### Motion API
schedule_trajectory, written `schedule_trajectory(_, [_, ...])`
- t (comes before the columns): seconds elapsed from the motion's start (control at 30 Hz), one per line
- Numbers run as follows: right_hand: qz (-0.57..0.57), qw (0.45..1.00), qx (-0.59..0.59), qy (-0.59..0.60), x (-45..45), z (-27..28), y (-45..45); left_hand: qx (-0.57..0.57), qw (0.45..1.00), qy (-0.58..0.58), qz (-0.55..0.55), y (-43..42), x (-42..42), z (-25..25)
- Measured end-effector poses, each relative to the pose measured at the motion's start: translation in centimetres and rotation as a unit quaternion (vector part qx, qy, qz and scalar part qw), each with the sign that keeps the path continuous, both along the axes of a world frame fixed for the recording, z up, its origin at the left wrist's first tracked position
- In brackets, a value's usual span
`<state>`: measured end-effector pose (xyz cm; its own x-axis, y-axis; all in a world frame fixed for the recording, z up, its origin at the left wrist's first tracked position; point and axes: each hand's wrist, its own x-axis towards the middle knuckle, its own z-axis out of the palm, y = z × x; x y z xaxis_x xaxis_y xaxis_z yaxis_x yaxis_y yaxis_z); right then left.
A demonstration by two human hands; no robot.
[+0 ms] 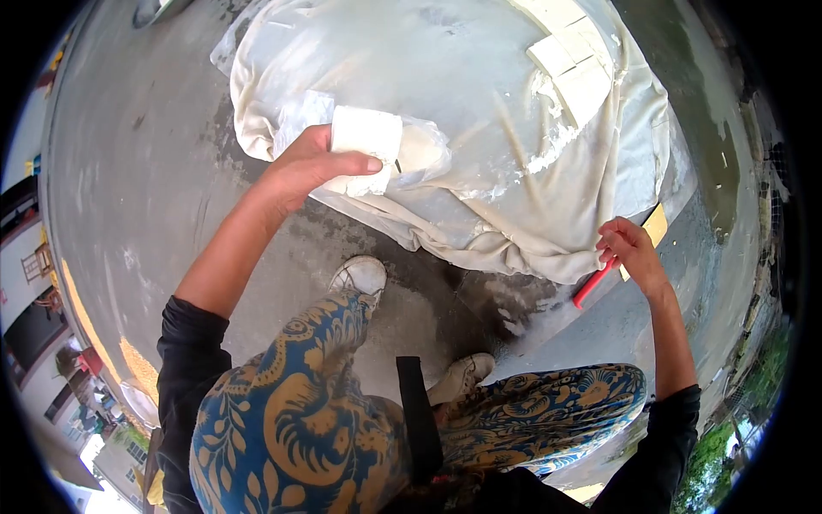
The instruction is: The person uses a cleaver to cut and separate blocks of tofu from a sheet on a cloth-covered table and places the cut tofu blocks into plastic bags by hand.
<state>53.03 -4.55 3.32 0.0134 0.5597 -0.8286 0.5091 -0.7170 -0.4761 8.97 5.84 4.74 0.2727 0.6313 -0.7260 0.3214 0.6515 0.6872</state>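
My left hand [318, 163] grips a thick white slab [366, 130] that looks like tofu, its thumb lying across the front face. Under and beside the slab, a clear plastic bag [430, 154] rests on the pale cloth [514, 244]. At the lower right edge of the cloth, my right hand [629, 247] is closed around a tool with a red handle [591, 287]. The handle points down and left, and the tool's other end is hidden. More cut white slabs [578, 73] lie at the upper right of the cloth, with white crumbs along their edge.
The cloth and a plastic sheet [411, 51] cover a broad, low surface ahead of me. A yellow panel [654, 227] stands by its right side. Wet concrete floor [145, 171] surrounds it. A grey basin [158, 10] is partly visible at the top left.
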Motion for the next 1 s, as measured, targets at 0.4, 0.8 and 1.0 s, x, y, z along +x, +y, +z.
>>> schedule_trajectory(0.4, [0.262, 0.909, 0.29, -0.144, -21.7, -4.2, 10.0, 0.113, 0.92, 0.158, -0.34, 2.0, 2.8, -2.9])
schedule_trajectory(0.8, [-0.063, 0.942, 0.327, 0.034, -20.3, -5.4, 7.8, 0.111, 0.857, 0.11, -0.491, 4.7, 6.4, -6.2])
schedule_trajectory(1.0, [-0.261, 0.917, 0.226, 0.198, -21.2, -5.8, 7.7, 0.167, 0.882, 0.095, -0.431, 4.4, 5.8, -6.4])
